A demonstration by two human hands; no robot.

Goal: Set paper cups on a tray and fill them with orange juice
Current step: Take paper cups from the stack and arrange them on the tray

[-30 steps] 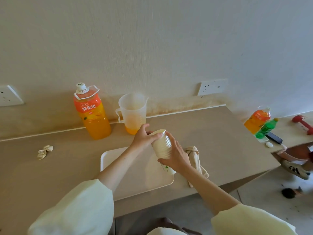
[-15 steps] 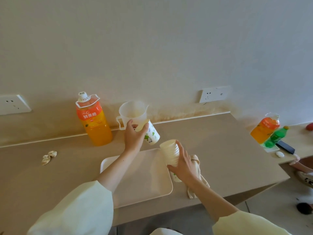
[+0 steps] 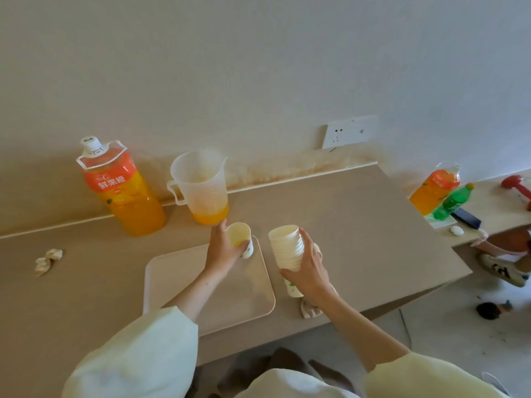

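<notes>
A cream tray [image 3: 184,285] lies on the beige counter in front of me. My left hand [image 3: 222,248] grips a single white paper cup [image 3: 240,232] upright at the tray's far right corner; whether its base touches the tray is hidden. To the right of the tray my right hand [image 3: 309,268] holds a stack of nested paper cups [image 3: 286,245] above the counter. A clear plastic jug [image 3: 201,188] with a little orange juice in the bottom stands just behind the single cup. A large orange juice bottle [image 3: 120,191] stands capped to its left by the wall.
A beige cloth [image 3: 310,308] lies under my right wrist near the counter's front edge. Crumpled paper [image 3: 47,261] sits at the left. A lower desk at the right carries another juice bottle [image 3: 434,188], a green bottle [image 3: 452,201] and a red dumbbell [image 3: 517,186].
My left hand pulled one cup off the stack, swung it out near the jug, then lowered it upright to the tray's far right corner. The right hand kept the stack, tilting it upright.
</notes>
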